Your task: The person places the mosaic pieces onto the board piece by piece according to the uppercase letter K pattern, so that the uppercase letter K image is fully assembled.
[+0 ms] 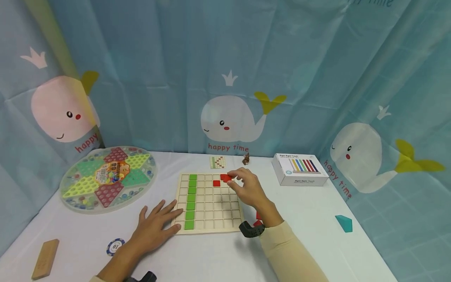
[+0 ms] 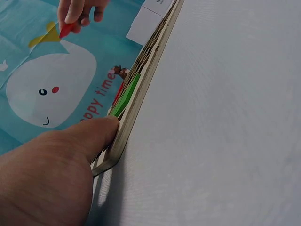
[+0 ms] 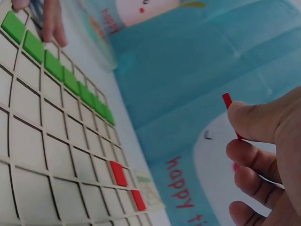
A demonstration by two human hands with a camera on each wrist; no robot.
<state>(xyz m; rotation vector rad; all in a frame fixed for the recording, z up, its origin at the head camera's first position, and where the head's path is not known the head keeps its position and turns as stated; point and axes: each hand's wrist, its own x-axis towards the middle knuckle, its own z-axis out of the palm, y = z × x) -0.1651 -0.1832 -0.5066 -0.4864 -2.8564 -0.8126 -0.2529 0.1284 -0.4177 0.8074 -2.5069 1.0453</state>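
1 red tile (image 3: 227, 100) is pinched by the right hand (image 1: 249, 189), above the far right of the grid board (image 1: 209, 205). The left hand (image 1: 154, 228), fingers spread, touches the board's left edge.

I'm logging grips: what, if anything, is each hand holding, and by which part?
The right hand pinches a red tile near its middle, both ends showing in the right wrist view. The left hand rests at the board, holding nothing.
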